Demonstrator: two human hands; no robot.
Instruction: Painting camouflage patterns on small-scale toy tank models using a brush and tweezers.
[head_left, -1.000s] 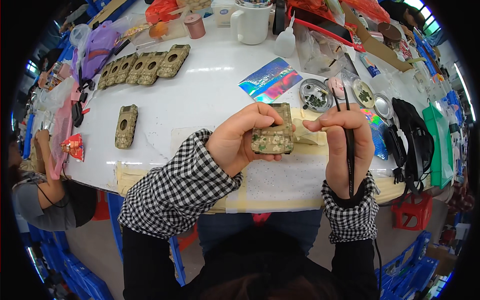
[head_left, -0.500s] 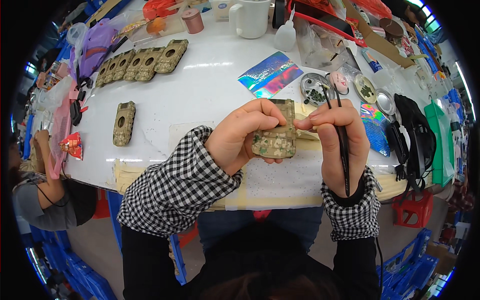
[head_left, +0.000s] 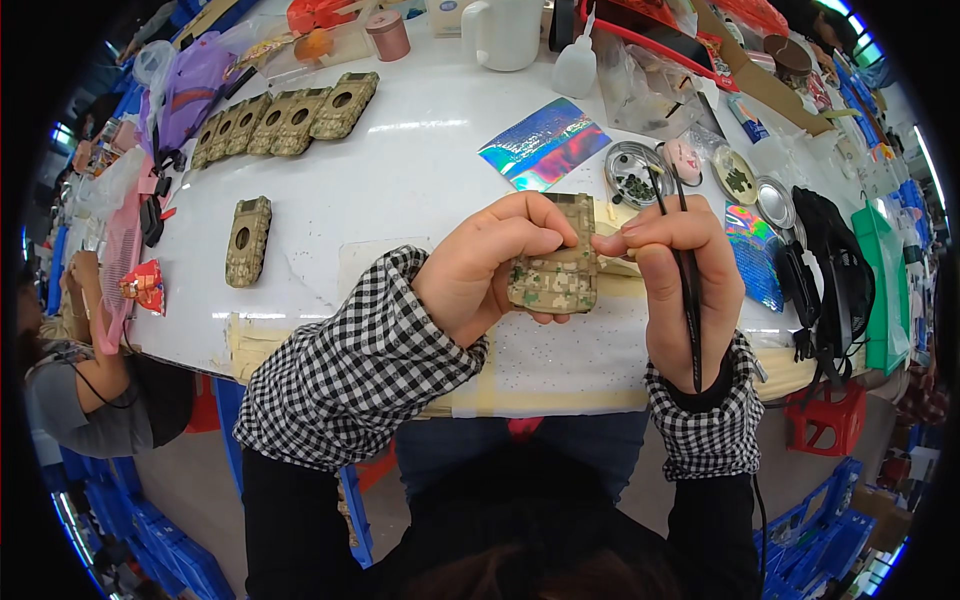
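Observation:
Over the near edge of the table, my left hand [head_left: 490, 250] grips a camouflage-patterned model tank hull [head_left: 555, 285], fingers under it and thumb on top. Close to the hull's right side is my right hand [head_left: 685, 270]. It carries black tweezers [head_left: 690, 320] lying along the palm, their tips pointing away from me. Its thumb and forefinger are pinched together beside the hull; whatever sits between them is too small to name. A single similar hull [head_left: 249, 268] with a round hole lies to the left, and a row of hulls [head_left: 345, 108] stands farther back.
Beyond my right hand are a round metal dish [head_left: 612, 172] of small dark green parts and a shiny holographic sheet [head_left: 545, 145]. A white squeeze bottle [head_left: 574, 72] and white mug [head_left: 502, 38] stand behind. A black bag [head_left: 830, 260] and green tray [head_left: 880, 300] lie right.
The hull and both hands sit slightly farther right in the picture, along with a small shift of the whole view. Both grips look the same.

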